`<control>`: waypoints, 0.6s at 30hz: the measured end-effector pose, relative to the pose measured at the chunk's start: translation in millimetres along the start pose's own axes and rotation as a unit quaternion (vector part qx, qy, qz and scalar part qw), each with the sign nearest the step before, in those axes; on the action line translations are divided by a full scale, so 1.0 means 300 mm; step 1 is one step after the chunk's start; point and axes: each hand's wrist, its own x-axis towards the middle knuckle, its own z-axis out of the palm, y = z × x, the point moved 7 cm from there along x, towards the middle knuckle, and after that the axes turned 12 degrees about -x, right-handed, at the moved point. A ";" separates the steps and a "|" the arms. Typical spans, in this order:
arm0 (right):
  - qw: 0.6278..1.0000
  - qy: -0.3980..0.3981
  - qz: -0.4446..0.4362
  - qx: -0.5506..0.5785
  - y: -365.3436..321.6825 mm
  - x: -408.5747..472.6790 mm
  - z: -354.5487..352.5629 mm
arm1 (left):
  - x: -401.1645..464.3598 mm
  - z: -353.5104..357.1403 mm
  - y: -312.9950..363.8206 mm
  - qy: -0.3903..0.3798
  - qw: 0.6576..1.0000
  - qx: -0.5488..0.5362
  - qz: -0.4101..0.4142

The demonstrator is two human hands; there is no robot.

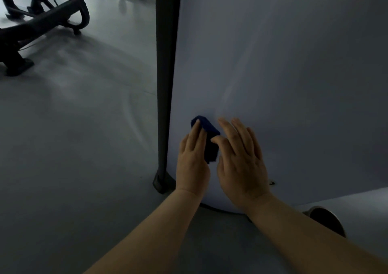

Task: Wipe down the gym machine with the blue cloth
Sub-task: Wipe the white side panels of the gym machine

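Dim gym floor (73,147); pale machine panel (283,63) beside dark post (165,84). Left hand (192,158) pressed blue cloth (207,139) flat-fingered, right hand (241,158) open alongside. Best wiped in overlapping strokes outward from post.

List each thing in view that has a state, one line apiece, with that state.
blue cloth: folded, pressed against the panel between both hands.
left hand: fingers straight, on the cloth's left side.
right hand: fingers straight on the panel, thumb touching the cloth.
pale machine panel: upright, streaky sheen above the cloth.
dark post: upright, foot on the floor.
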 end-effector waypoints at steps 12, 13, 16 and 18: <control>1.000 0.011 0.000 -0.018 0.008 0.007 0.014 | 0.036 -0.031 -0.041 0.011 0.996 -0.001 -0.086; 1.000 0.012 -0.001 -0.017 0.007 0.008 0.016 | 0.045 -0.042 -0.061 0.025 0.992 -0.011 -0.125; 1.000 0.014 0.000 -0.013 0.000 0.003 0.020 | 0.028 -0.032 -0.015 0.039 0.990 -0.018 -0.134; 1.000 0.011 0.000 -0.012 0.000 -0.002 0.022 | -0.010 -0.009 0.046 0.009 0.996 -0.012 -0.083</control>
